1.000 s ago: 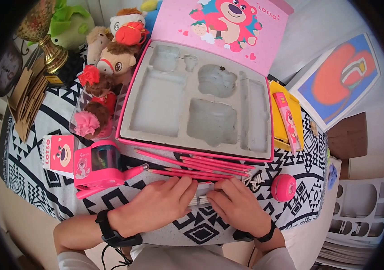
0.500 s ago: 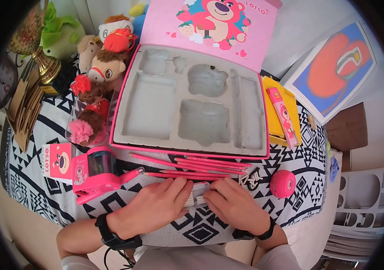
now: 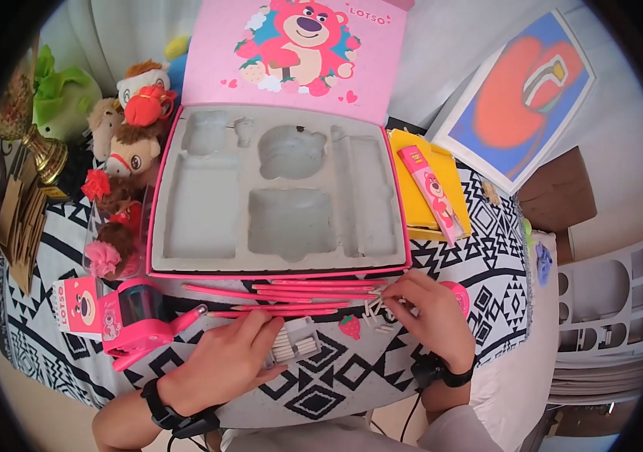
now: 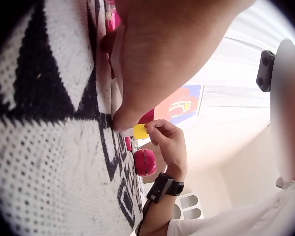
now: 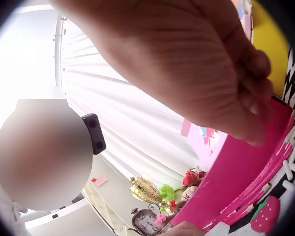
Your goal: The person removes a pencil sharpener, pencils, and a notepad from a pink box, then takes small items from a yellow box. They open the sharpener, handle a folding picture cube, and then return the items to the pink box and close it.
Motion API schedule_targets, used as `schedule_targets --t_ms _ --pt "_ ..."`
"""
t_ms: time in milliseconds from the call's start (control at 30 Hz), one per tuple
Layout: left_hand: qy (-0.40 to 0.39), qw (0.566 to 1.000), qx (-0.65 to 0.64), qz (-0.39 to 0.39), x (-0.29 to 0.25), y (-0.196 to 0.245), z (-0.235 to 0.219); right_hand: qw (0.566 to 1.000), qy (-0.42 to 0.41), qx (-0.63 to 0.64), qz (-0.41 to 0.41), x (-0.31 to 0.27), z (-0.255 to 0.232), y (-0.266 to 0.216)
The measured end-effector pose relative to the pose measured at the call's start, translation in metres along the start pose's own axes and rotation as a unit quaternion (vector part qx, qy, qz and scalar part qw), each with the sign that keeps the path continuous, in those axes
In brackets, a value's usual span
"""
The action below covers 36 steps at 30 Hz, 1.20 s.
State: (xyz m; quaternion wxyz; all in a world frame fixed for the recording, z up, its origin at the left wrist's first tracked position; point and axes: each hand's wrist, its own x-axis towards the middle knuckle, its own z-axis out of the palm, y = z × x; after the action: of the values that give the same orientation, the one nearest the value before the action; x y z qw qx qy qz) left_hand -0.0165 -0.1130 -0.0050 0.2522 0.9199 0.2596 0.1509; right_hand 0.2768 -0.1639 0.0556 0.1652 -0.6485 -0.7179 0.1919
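In the head view, my left hand [image 3: 223,358] grips the left side of a small clear plastic box [image 3: 304,327], fingers along its far side and thumb at the near side. Short white sticks [image 3: 291,347] lie in rows inside it. My right hand [image 3: 436,315] is to the right, its bent fingertips close together right at a loose pile of similar white sticks [image 3: 371,309]. I cannot tell whether they pinch a stick. Between box and pile lies a flat red strawberry shape [image 3: 349,327], also in the right wrist view. Pink pencils [image 3: 291,307] lie just beyond the box.
A pink gift box [image 3: 280,273] with a moulded grey insert stands open behind the pencils. To the left are a pink crank sharpener [image 3: 133,328] and a small notepad [image 3: 80,305]. A round pink case [image 3: 457,295] sits partly behind my right hand.
My right hand has left the clear box and moved right to the loose sticks. The strawberry shape has come into sight. My left hand stays on the box; the head view has shifted.
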Motion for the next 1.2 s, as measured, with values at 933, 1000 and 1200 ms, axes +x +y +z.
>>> schedule_targets --t_ms 933,1000,1200 --pt "0.014 1.000 -0.007 0.013 0.000 -0.002 0.000 0.992 -0.073 0.095 -0.049 -0.001 0.032 -0.022" --pt "0.014 1.000 -0.005 0.012 -0.001 -0.002 0.000 0.984 -0.088 0.120 -0.095 0.002 0.043 -0.029" --pt "0.015 1.000 -0.003 0.009 -0.002 -0.002 0.001 0.982 -0.049 0.083 -0.165 0.008 0.061 -0.036"
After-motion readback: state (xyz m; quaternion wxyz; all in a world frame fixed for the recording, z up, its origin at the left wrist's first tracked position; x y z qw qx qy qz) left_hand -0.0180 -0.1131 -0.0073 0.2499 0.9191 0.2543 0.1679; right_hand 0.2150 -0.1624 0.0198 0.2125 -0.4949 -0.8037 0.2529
